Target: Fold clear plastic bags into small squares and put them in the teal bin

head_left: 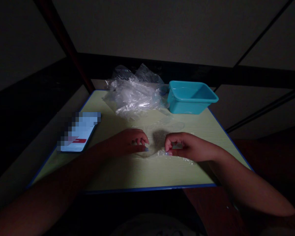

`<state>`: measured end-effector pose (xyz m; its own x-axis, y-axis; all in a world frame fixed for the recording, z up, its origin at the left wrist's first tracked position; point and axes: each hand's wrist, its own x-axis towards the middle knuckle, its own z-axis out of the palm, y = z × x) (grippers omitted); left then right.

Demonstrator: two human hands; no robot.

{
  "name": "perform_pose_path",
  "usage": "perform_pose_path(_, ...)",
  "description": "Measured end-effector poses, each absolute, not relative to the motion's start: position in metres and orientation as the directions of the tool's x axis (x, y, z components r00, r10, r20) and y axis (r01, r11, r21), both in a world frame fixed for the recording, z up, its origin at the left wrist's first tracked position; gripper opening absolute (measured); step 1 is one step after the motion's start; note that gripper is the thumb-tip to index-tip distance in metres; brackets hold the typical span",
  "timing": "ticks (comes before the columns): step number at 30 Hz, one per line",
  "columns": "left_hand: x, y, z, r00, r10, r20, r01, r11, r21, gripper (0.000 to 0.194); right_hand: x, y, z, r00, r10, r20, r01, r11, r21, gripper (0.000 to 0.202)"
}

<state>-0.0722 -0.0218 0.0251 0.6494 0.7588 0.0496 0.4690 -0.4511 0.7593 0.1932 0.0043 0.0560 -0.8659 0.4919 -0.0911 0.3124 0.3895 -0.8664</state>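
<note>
Clear plastic film (159, 153) lies thin and wrinkled on the worktop (142, 177), spread between the two hands and reaching a little beyond them towards the far side. The right hand (189, 147) has its grip closed on the film's near edge, thumb against curled forefinger. The left hand (130, 141) is bent in the same shape close by, but a small gap shows between its thumb and fingertips; the light is dim and the film see-through, so I cannot tell whether that hand touches it.

As for progress, this one piece appears to be in the middle of being handled: it is laid out rather than bunched up, pinched on one side only, with creases left in it. A loose heap of crumpled clear plastic (137, 95) sits at the far edge, just beside a turquoise bin (186, 107), and looks not yet dealt with. How many pieces the heap holds is impossible to count here. The bin's floor is out of sight, so it offers no measure of finished work. A phone (82, 131) lies at the left edge, screen lit.
</note>
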Motion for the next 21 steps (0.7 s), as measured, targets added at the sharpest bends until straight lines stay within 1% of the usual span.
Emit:
perform_pose_path(3,-0.070,-0.022,0.024,0.649,0.761,0.014,0.523,-0.459,0.718,0.046,0.192,0.010,0.052,-0.818,0.552,-0.160,0.356,0.267,-0.896,0.010)
perform_pose_path(6,-0.069,-0.023,0.024,0.652,0.758,0.003,0.554,-0.479,0.681,0.039,0.192,0.013,0.049,-0.803,0.562,-0.197,0.351,0.180,-0.919,0.014)
perform_pose_path(8,-0.069,-0.024,0.023,0.668,0.744,0.003,0.561,-0.506,0.656,0.031,0.192,0.014,0.048,-0.802,0.560,-0.210,0.341,0.140,-0.930,0.016)
perform_pose_path(10,-0.069,-0.024,0.023,0.685,0.729,-0.001,0.567,-0.531,0.630,0.024,0.193,0.016,0.046,-0.801,0.559,-0.213,0.332,0.120,-0.936,0.018)
perform_pose_path(13,-0.069,-0.023,0.022,0.697,0.717,0.001,0.568,-0.554,0.609,0.020,0.195,0.019,0.044,-0.798,0.568,-0.203,0.312,0.100,-0.945,0.022)
perform_pose_path(18,-0.068,-0.024,0.020,0.696,0.718,-0.009,0.574,-0.550,0.607,0.018,0.194,0.020,0.041,-0.757,0.631,-0.171,0.310,0.116,-0.944,0.036)
perform_pose_path(21,-0.068,-0.024,0.021,0.662,0.749,-0.026,0.606,-0.515,0.607,0.020,0.193,0.019,0.038,-0.760,0.622,-0.187,0.318,0.106,-0.942,0.037)
